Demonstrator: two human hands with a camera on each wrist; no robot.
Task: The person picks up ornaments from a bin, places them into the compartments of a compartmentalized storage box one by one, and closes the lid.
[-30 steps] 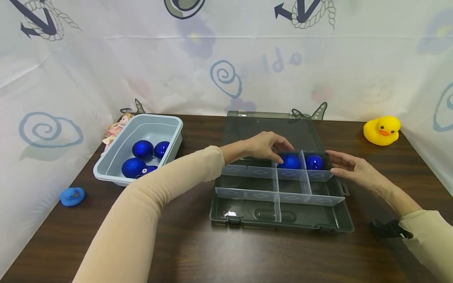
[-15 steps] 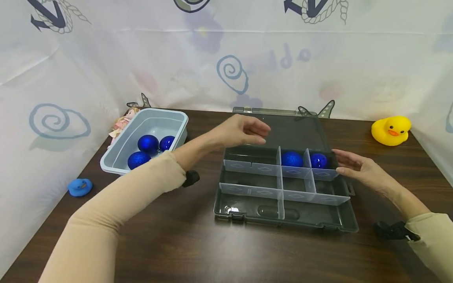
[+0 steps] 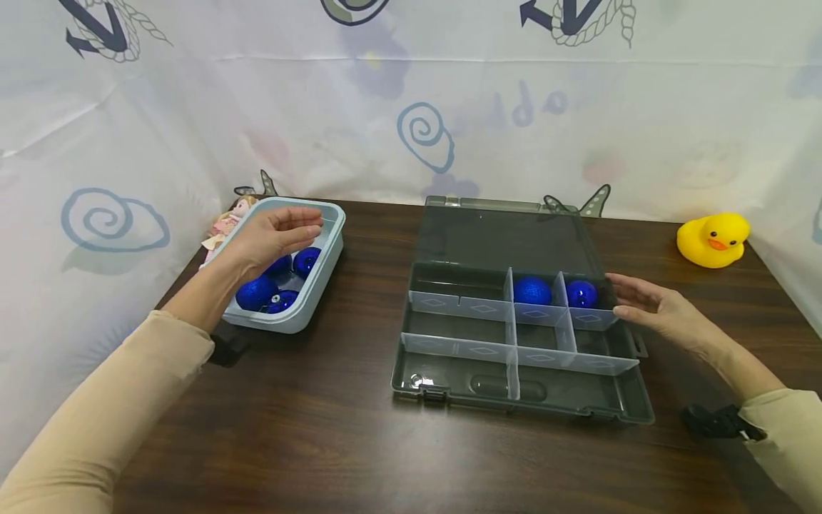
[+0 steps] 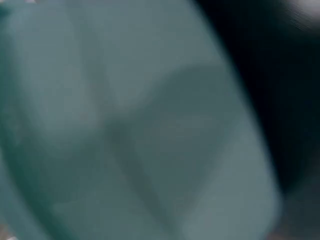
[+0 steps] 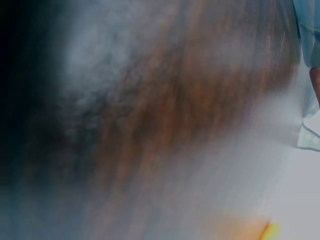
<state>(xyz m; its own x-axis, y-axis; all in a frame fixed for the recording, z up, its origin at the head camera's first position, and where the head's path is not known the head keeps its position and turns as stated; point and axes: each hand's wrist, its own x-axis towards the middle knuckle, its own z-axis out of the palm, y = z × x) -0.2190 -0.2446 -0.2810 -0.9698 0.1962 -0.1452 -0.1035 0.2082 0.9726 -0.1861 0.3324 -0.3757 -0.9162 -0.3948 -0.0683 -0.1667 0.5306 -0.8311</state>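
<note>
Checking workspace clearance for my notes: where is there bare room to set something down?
Bare table lies between the tub and divided case, in front of the case, and between the open lid and yellow duck. Crowded: back left, with the doll, tub and the left hand over it; and the case's right edge, by the right hand.

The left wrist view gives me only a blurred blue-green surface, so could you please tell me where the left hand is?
Observer: In the head view, the left hand is over the pale blue tub.
Operator: Thank you; and where is the right hand, please?
Observer: The right hand is at the right edge of the open divided case; I cannot tell whether it touches.
Operator: Does that case hold anything?
Observer: Yes, two blue balls, in neighbouring compartments of its back row.
</note>
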